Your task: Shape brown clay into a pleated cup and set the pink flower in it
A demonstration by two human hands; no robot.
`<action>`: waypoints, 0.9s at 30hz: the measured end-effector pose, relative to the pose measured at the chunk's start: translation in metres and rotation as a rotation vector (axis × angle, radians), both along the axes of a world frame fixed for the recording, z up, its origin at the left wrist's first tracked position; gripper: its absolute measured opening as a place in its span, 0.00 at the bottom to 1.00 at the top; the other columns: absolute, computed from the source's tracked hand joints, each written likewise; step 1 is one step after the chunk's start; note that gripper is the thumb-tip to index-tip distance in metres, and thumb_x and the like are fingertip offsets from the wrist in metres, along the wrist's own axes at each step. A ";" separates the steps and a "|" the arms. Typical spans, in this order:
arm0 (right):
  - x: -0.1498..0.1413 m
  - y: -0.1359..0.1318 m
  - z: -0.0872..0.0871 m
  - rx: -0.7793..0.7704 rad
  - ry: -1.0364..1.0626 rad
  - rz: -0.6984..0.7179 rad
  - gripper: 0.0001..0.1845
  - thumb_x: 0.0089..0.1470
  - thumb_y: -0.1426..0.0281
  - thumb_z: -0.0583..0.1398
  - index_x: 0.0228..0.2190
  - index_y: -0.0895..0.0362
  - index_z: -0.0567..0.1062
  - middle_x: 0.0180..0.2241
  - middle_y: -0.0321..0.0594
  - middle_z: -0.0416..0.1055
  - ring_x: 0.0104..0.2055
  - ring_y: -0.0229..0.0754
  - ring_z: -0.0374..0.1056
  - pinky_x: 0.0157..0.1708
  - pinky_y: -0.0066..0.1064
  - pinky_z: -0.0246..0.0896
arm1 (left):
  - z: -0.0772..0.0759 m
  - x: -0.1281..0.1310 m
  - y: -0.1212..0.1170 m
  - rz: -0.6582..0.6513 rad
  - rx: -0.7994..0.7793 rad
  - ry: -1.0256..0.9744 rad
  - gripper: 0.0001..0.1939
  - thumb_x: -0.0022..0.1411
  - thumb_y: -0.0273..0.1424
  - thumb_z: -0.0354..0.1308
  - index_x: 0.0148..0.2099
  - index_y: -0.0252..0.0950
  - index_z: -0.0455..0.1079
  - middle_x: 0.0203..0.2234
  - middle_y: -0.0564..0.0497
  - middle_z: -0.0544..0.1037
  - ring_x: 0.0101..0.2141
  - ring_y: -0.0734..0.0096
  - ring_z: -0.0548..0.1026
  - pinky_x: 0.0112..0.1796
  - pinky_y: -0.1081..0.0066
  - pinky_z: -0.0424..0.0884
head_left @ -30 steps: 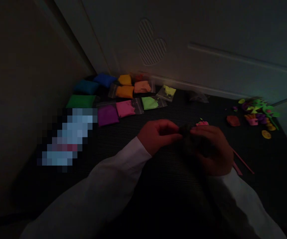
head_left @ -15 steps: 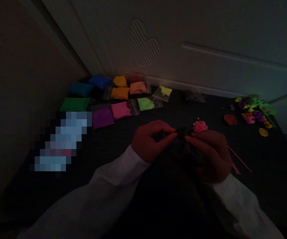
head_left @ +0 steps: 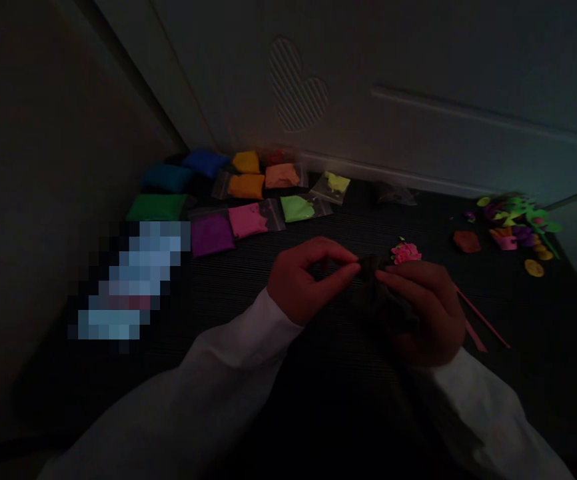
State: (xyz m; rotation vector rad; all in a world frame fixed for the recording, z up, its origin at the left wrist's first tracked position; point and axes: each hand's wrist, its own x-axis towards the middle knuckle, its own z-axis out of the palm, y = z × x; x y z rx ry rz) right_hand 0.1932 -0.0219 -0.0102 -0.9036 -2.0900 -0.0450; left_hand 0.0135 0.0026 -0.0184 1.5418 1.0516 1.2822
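Observation:
Finger and thumb of my left hand (head_left: 304,279) pinch the left edge of a dark crumpled piece (head_left: 371,293), perhaps thin cloth or plastic. My right hand (head_left: 427,310) is closed on its other side, fingertips close to those of the left. The piece hangs down between the hands and blends into the dark table, so its kind is unclear. Just beyond my right fingers lies a pink clay flower (head_left: 406,253) with a bit of green. Beside the right wrist rest two pink sticks or tools (head_left: 483,317).
Bags of coloured clay, including purple (head_left: 212,235), pink (head_left: 247,220) and light green (head_left: 297,208), lie at the back left. A pixelated bright rectangle (head_left: 136,280) is at left. A reddish-brown lump (head_left: 467,241) and small clay models (head_left: 523,227) sit right, near a pale panel (head_left: 418,133).
The whole view has shifted slightly, so objects appear a little farther right. Both hands keep their hold on the dark piece, with hardly any movement.

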 end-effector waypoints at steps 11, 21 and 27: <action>-0.001 -0.001 -0.001 -0.048 -0.009 0.042 0.22 0.46 0.78 0.59 0.45 0.54 0.69 0.38 0.43 0.68 0.40 0.45 0.65 0.37 0.39 0.64 | -0.003 -0.003 0.005 -0.086 -0.078 -0.100 0.04 0.52 0.30 0.61 0.30 0.35 0.74 0.28 0.52 0.76 0.30 0.74 0.72 0.32 0.73 0.68; 0.004 0.003 0.002 -0.457 0.246 0.070 0.16 0.47 0.73 0.61 0.40 0.52 0.72 0.38 0.40 0.72 0.42 0.44 0.69 0.41 0.39 0.67 | 0.002 -0.006 0.005 -0.100 -0.186 -0.115 0.04 0.51 0.30 0.62 0.31 0.36 0.75 0.26 0.53 0.78 0.27 0.75 0.72 0.30 0.74 0.67; 0.001 0.004 0.004 -0.744 0.509 0.029 0.14 0.46 0.70 0.64 0.38 0.50 0.74 0.37 0.35 0.77 0.38 0.43 0.74 0.36 0.35 0.71 | 0.002 -0.005 0.004 -0.123 -0.153 -0.091 0.05 0.51 0.32 0.62 0.32 0.36 0.75 0.28 0.51 0.77 0.28 0.74 0.71 0.30 0.73 0.66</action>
